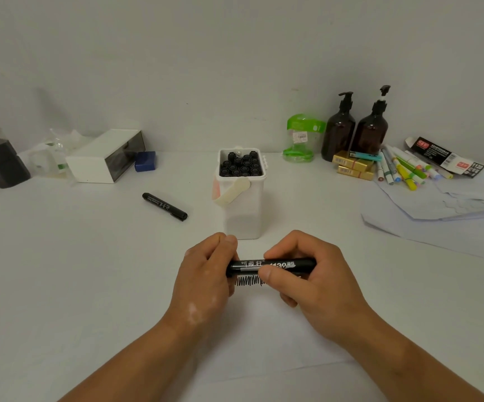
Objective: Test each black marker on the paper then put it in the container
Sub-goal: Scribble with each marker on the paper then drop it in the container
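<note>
Nearest us, one sheet of paper (264, 343) lies flat on the table (90, 271); its near edge is well inside the table's.

We count two hands, both clamped on one black marker (278, 264), which lies level just above one black scribble (246, 281) on the paper. The left hand (206, 274) grips the marker's left end with curled fingers. The right hand (313, 282) pinches the barrel between thumb and curled fingers.

Just beyond the hands stands one white container (243, 216), upright, handle down, packed with black markers; we cannot count them exactly.

To its left, well apart, a second marker (164, 206) lies alone on bare table, with open room around it.

On the right, loose sheets (452, 216) crowd the table edge.

Along the back wall we count two brown pump bottles (338, 132), a heap of coloured pens (403, 169) and one white box (101, 158).
</note>
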The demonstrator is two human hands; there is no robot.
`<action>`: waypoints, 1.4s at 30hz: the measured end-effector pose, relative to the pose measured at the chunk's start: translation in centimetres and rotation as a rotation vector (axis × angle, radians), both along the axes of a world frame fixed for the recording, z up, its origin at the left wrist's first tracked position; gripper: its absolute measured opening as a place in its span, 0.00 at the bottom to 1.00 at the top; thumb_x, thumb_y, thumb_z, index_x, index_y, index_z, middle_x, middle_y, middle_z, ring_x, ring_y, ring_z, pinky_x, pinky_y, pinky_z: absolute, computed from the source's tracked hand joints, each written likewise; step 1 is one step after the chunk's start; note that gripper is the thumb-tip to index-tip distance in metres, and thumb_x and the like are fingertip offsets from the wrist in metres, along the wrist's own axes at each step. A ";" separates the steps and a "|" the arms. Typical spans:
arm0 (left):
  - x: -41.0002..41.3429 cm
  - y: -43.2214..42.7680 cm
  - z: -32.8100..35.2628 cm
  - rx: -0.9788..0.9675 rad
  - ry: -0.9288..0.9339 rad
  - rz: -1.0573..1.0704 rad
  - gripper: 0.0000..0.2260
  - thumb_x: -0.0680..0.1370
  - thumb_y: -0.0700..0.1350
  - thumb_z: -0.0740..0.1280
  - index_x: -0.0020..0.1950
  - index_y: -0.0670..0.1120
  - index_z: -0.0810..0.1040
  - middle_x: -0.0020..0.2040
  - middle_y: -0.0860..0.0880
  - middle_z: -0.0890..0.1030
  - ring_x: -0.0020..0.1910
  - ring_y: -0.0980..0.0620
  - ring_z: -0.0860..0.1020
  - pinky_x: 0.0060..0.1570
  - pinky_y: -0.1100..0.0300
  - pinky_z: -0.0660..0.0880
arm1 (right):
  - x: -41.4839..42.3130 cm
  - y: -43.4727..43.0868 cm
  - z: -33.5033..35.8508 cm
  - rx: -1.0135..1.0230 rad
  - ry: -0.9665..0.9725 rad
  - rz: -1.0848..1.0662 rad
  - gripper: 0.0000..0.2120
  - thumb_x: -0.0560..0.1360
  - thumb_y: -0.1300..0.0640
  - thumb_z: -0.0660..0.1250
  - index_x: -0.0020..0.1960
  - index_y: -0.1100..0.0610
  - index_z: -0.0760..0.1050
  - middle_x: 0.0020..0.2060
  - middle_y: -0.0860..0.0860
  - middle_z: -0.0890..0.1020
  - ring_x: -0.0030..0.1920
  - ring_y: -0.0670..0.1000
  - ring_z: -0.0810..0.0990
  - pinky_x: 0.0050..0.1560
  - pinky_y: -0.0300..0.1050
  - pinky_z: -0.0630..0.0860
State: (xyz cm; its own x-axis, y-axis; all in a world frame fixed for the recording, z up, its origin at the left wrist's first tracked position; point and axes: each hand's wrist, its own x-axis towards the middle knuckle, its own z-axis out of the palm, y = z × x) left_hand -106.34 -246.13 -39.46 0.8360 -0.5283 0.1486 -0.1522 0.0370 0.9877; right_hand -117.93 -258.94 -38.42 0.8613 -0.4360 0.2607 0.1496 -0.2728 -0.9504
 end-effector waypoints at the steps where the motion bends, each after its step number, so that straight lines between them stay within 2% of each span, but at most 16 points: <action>1: 0.0 0.1 0.1 -0.004 0.011 0.002 0.17 0.75 0.53 0.62 0.30 0.45 0.65 0.23 0.51 0.65 0.22 0.52 0.64 0.23 0.64 0.63 | 0.1 0.1 0.0 0.000 -0.009 -0.003 0.08 0.65 0.45 0.74 0.42 0.46 0.81 0.30 0.45 0.82 0.28 0.44 0.76 0.32 0.37 0.72; 8: 0.1 0.3 0.3 -0.037 0.022 -0.050 0.18 0.75 0.53 0.62 0.32 0.43 0.65 0.24 0.52 0.64 0.23 0.52 0.63 0.24 0.63 0.63 | 0.1 0.2 0.2 0.016 -0.018 0.010 0.05 0.67 0.52 0.75 0.41 0.47 0.80 0.29 0.45 0.81 0.28 0.45 0.76 0.32 0.39 0.72; 10: 0.4 0.5 0.4 -0.040 0.025 -0.099 0.19 0.75 0.55 0.64 0.32 0.44 0.65 0.26 0.51 0.64 0.25 0.51 0.62 0.26 0.61 0.62 | 0.0 0.2 0.2 0.041 -0.003 0.029 0.05 0.67 0.50 0.75 0.41 0.47 0.80 0.28 0.44 0.80 0.28 0.46 0.74 0.32 0.41 0.72; 13: 1.1 0.9 0.5 -0.092 0.065 -0.168 0.18 0.70 0.58 0.69 0.34 0.46 0.68 0.27 0.51 0.65 0.27 0.51 0.64 0.29 0.60 0.64 | 0.0 0.1 0.3 0.058 0.002 0.063 0.06 0.67 0.47 0.72 0.43 0.46 0.81 0.28 0.43 0.79 0.28 0.47 0.72 0.31 0.41 0.70; 17: 1.9 1.4 0.0 -0.157 0.066 -0.285 0.11 0.68 0.51 0.74 0.40 0.45 0.77 0.29 0.49 0.70 0.29 0.50 0.67 0.33 0.58 0.68 | 0.1 -0.5 0.4 0.122 -0.024 -0.014 0.07 0.70 0.55 0.69 0.44 0.47 0.85 0.29 0.46 0.79 0.28 0.50 0.72 0.31 0.42 0.71; 20: 1.9 1.4 -0.3 -0.179 0.082 -0.305 0.13 0.66 0.49 0.77 0.48 0.49 0.83 0.35 0.50 0.77 0.34 0.50 0.74 0.37 0.57 0.73 | -0.1 -0.8 0.4 0.145 -0.031 -0.020 0.07 0.67 0.52 0.74 0.45 0.47 0.85 0.35 0.51 0.84 0.32 0.49 0.78 0.36 0.41 0.76; 23: 1.6 1.2 -0.4 -0.142 0.071 -0.307 0.17 0.67 0.53 0.77 0.54 0.51 0.84 0.39 0.51 0.82 0.36 0.53 0.78 0.40 0.58 0.75 | -0.1 -0.8 0.1 0.122 0.010 -0.004 0.12 0.63 0.45 0.75 0.44 0.48 0.83 0.36 0.52 0.86 0.35 0.48 0.81 0.41 0.43 0.79; 25: 1.3 1.2 -0.3 -0.099 0.035 -0.344 0.17 0.70 0.55 0.74 0.56 0.51 0.84 0.46 0.50 0.85 0.42 0.52 0.81 0.43 0.57 0.76 | -0.1 -0.4 0.0 0.084 0.045 0.020 0.11 0.64 0.44 0.75 0.43 0.48 0.83 0.37 0.52 0.87 0.35 0.50 0.83 0.42 0.48 0.80; 27: 1.0 1.3 0.0 -0.076 0.001 -0.379 0.15 0.73 0.55 0.71 0.56 0.50 0.84 0.51 0.48 0.85 0.47 0.50 0.83 0.46 0.60 0.77 | 0.0 0.0 -0.3 -0.038 0.080 0.011 0.10 0.66 0.42 0.74 0.42 0.46 0.83 0.39 0.48 0.87 0.37 0.54 0.84 0.45 0.53 0.81; 28: 1.0 1.4 0.2 -0.060 -0.022 -0.380 0.14 0.74 0.55 0.70 0.56 0.51 0.84 0.51 0.48 0.86 0.47 0.51 0.83 0.45 0.62 0.78 | -0.1 0.0 -0.4 -0.115 0.093 -0.007 0.10 0.66 0.40 0.73 0.42 0.45 0.83 0.40 0.46 0.87 0.37 0.54 0.83 0.45 0.52 0.81; 30: 0.9 1.5 0.5 -0.007 -0.090 -0.367 0.13 0.74 0.56 0.68 0.55 0.54 0.84 0.47 0.49 0.86 0.45 0.53 0.83 0.44 0.64 0.78 | -0.2 -0.3 -0.2 -0.168 0.065 -0.049 0.11 0.67 0.39 0.71 0.41 0.45 0.83 0.37 0.45 0.85 0.34 0.48 0.79 0.38 0.42 0.77; 32: 0.9 1.6 0.6 0.056 -0.149 -0.361 0.10 0.75 0.55 0.68 0.54 0.56 0.84 0.42 0.52 0.85 0.36 0.56 0.80 0.37 0.65 0.76 | -0.3 -1.0 0.1 -0.097 0.000 -0.075 0.10 0.66 0.41 0.72 0.41 0.47 0.82 0.33 0.46 0.83 0.32 0.45 0.78 0.34 0.38 0.73; 34: 1.0 1.6 0.6 0.117 -0.233 -0.394 0.08 0.77 0.53 0.68 0.54 0.58 0.84 0.40 0.55 0.83 0.32 0.58 0.76 0.36 0.67 0.73 | -0.4 -1.6 0.4 0.015 -0.041 -0.041 0.10 0.67 0.43 0.72 0.45 0.46 0.81 0.31 0.47 0.80 0.31 0.47 0.77 0.33 0.40 0.73; 37: 1.2 1.8 0.4 0.243 -0.378 -0.440 0.08 0.79 0.55 0.67 0.56 0.60 0.83 0.44 0.55 0.84 0.36 0.51 0.76 0.37 0.65 0.71 | -0.6 -2.0 0.3 0.045 -0.025 0.042 0.13 0.69 0.43 0.71 0.53 0.45 0.81 0.31 0.47 0.79 0.30 0.47 0.75 0.33 0.39 0.72; 39: 1.3 1.8 0.3 0.266 -0.390 -0.463 0.08 0.79 0.55 0.67 0.55 0.59 0.83 0.45 0.55 0.84 0.39 0.52 0.78 0.40 0.64 0.73 | -0.6 -2.0 0.1 -0.022 0.017 0.061 0.09 0.70 0.46 0.71 0.49 0.45 0.82 0.32 0.46 0.81 0.30 0.45 0.75 0.33 0.37 0.72; 42: 1.7 1.9 0.2 0.279 -0.359 -0.443 0.07 0.78 0.57 0.67 0.52 0.59 0.84 0.41 0.51 0.83 0.38 0.49 0.76 0.39 0.64 0.71 | -0.5 -2.4 0.0 -0.066 0.027 -0.002 0.02 0.72 0.51 0.71 0.45 0.47 0.83 0.31 0.47 0.82 0.29 0.43 0.75 0.32 0.35 0.72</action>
